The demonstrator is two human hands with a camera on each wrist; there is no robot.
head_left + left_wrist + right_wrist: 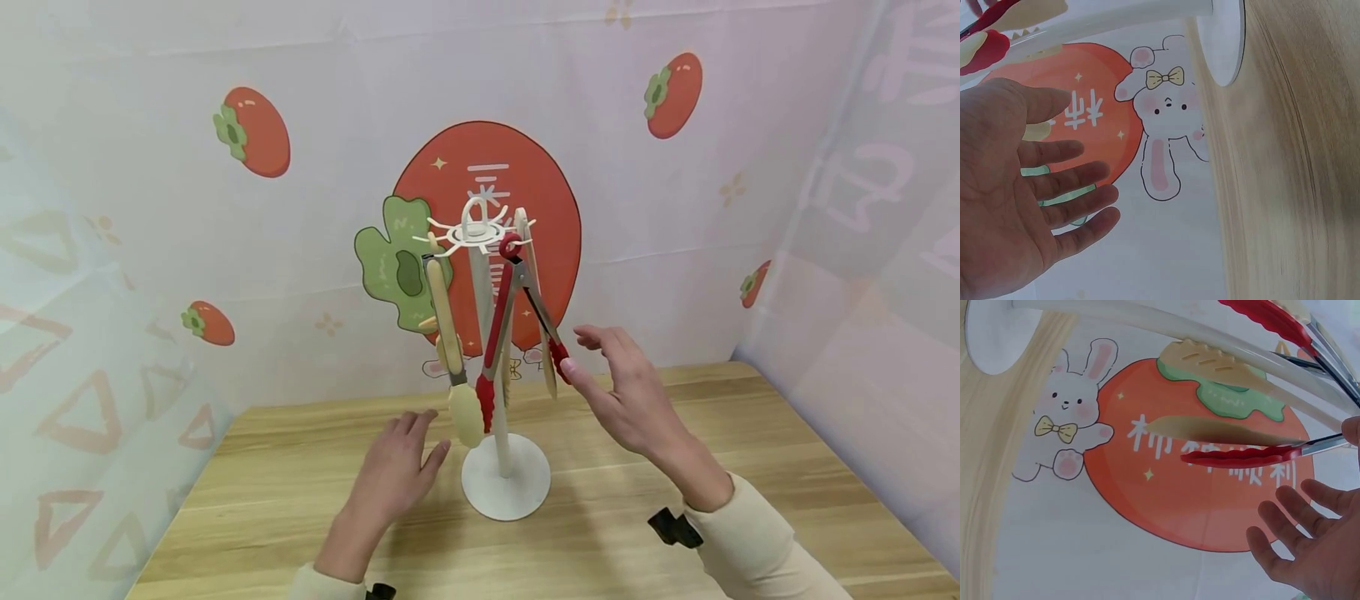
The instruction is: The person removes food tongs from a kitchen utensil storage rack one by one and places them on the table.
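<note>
A white utensil stand (504, 454) with a ring of hooks at its top stands upright on the wooden table. From a front hook hang red-and-steel tongs (498, 333), their two arms spread apart. Beige tongs (447, 321) hang at the stand's left side. My right hand (637, 400), fingers spread, is beside the red tongs, its thumb right at the right red tip. In the right wrist view those fingers hold nothing. My left hand (397, 467) is low at the left of the stand, near the beige tongs' head, palm empty in the left wrist view.
A beige spatula-like utensil (1210, 362) with slots and a long flat beige utensil (546, 333) hang toward the back of the stand. Behind the wooden table (300, 500) is a pale cloth backdrop (315, 208) printed with persimmons; similar cloth walls flank both sides.
</note>
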